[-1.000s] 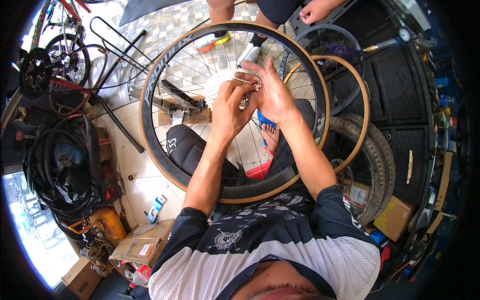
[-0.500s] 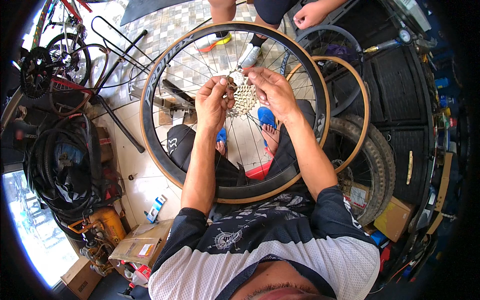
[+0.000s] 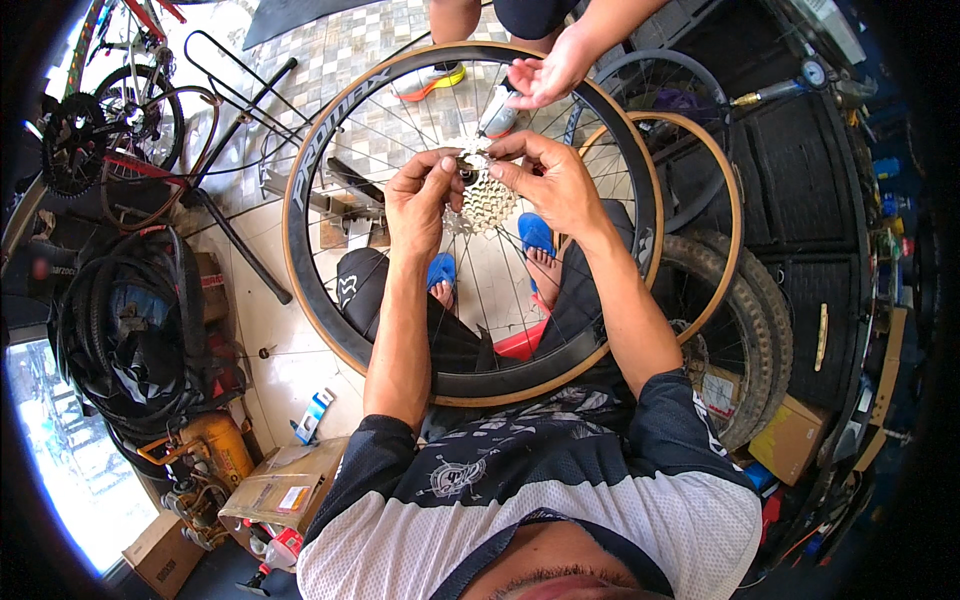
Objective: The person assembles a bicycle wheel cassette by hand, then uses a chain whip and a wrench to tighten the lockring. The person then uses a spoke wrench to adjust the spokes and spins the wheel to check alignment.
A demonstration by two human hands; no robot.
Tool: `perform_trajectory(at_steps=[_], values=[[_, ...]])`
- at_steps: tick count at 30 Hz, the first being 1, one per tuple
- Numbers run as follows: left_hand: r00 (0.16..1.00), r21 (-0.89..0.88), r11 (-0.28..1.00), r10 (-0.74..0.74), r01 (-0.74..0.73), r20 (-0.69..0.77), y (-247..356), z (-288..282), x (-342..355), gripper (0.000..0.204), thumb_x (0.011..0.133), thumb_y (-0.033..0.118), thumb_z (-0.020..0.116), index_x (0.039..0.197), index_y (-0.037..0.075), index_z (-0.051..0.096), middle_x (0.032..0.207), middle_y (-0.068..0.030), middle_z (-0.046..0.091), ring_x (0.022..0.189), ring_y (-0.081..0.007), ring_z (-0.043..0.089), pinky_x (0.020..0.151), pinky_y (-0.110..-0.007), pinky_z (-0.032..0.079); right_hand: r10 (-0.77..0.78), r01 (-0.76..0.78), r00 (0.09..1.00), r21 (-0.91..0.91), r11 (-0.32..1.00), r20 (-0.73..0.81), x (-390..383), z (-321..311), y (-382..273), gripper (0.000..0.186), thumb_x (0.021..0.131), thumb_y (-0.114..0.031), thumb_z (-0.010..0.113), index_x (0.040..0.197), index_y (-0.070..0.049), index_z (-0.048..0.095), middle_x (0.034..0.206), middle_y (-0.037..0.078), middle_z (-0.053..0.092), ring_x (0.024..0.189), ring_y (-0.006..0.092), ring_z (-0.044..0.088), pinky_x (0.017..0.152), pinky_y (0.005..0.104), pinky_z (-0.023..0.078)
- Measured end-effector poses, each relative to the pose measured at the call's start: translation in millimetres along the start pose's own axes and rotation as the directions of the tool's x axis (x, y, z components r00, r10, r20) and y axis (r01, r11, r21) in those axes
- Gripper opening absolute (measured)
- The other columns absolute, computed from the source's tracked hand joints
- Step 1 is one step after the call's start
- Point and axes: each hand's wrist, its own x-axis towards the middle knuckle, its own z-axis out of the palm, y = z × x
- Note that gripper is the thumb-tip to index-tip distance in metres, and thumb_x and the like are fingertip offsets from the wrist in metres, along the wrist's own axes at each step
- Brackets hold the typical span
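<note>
The small metal gear [image 3: 475, 158] looks light and stiff, hard to break but perhaps slick if greasy; its outer edge seems the best place to hold. It sits between the two hands, just above the gear stack [image 3: 488, 205] at the middle of the wheel [image 3: 300, 190]. The right hand's [image 3: 553, 185] fingers pinch its right edge; the left hand's [image 3: 420, 200] thumb and fingers bunch at its left, their grip unclear.

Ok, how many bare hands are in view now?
3: the left hand and right hand at the silver cassette, and another person's hand by the wheel's far rim. That person's other hand isn't in view.
</note>
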Motion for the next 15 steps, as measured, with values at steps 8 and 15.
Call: perform_trajectory(at_steps=[8,15], values=[[0.999,0.097,0.995,0.021,-0.018,-0.03,1,10,-2,0.02,0.103,0.019,0.068,0.104,-0.001,0.071,0.083,-0.0066,0.069,0.064,-0.0117,0.059,0.056,-0.024,0.047,0.063,-0.065,0.996,0.031,0.997,0.06,2,-1,1,0.035,0.095,-0.007,0.073,0.129,-0.004,0.065,0.095,0.005,0.075,0.071,0.0042,0.055,0.065,0.0232,0.046],[0.997,0.118,0.993,-0.002,0.01,-0.072,-3,10,-2,0.023,0.104,0.022,0.068,0.094,0.001,0.068,0.086,-0.0067,0.069,0.062,-0.0104,0.057,0.053,-0.025,0.045,0.146,-0.158,0.98,0.08,0.984,0.135,-2,6,-3,0.043,0.098,0.004,0.065,0.139,-0.002,0.055,0.103,0.007,0.072,0.098,0.0098,0.066,0.086,0.0249,0.053]])
